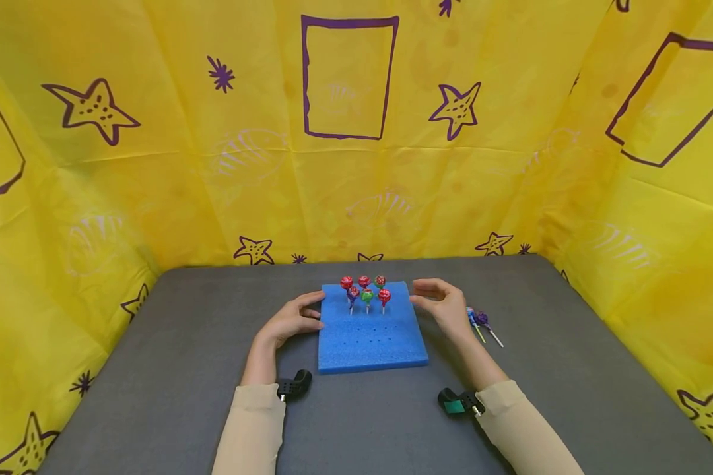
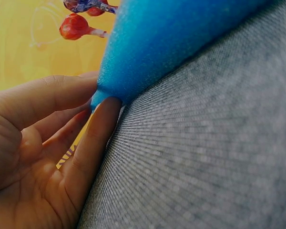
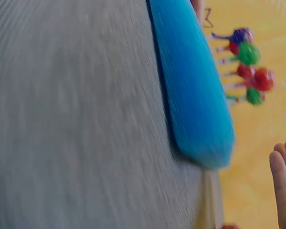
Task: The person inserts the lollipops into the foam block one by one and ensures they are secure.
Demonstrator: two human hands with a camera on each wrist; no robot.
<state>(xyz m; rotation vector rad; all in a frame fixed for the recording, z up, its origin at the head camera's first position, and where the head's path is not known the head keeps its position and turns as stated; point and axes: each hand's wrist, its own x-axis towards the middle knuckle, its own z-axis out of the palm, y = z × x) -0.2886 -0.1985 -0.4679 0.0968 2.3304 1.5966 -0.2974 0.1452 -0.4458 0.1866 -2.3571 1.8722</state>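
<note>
A blue foam board [image 1: 368, 349] lies on the grey table, with rows of small holes across its near half. Several wrapped lollipops [image 1: 366, 296], in red, green and purple, stand upright by their sticks in two rows of its far half. My left hand [image 1: 294, 320] is at the board's left side; in the left wrist view its fingers [image 2: 62, 95] pinch the foam's edge. Off the right edge is my right hand [image 1: 442, 307], fingers relaxed and holding nothing; the right wrist view shows it apart from the foam.
Two loose lollipops [image 1: 481, 318], one blue and one purple, lie on the table [image 1: 172, 369] right of my right wrist. Yellow cloth walls [image 1: 356, 198] with purple drawings surround the table at the back and sides. A black strap device [image 1: 295, 384] sits on each wrist.
</note>
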